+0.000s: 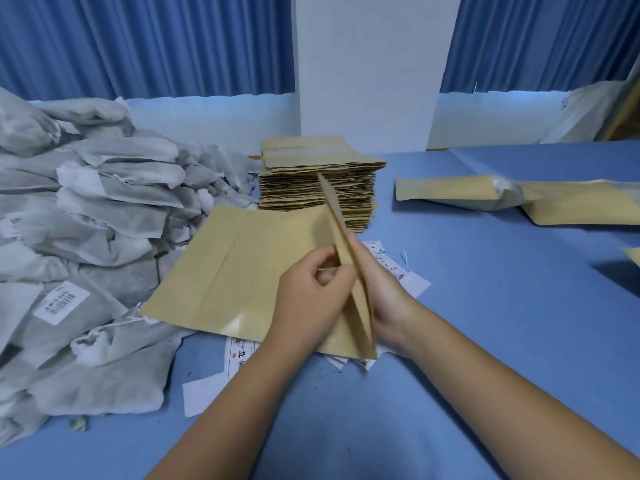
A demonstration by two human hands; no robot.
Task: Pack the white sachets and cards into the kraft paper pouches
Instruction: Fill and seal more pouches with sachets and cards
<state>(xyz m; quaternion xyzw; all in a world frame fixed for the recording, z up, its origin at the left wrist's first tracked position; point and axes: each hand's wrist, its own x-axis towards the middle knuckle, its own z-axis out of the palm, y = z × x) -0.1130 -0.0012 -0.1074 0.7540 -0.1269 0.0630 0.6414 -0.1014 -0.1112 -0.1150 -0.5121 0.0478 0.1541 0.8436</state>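
My left hand (311,296) pinched the near wall of the kraft pouch (348,271), which stood on edge at the frame's centre. My right hand (384,289) lay against its far wall; I could not tell whether those fingers curled round it. To do this well, I judged, the walls should part evenly so the mouth gaped without tearing. A second pouch (235,271) lay flat beneath, partly covering the printed cards (239,356). White sachets (104,220) were heaped at left, with the stack of empty pouches (318,181) behind.
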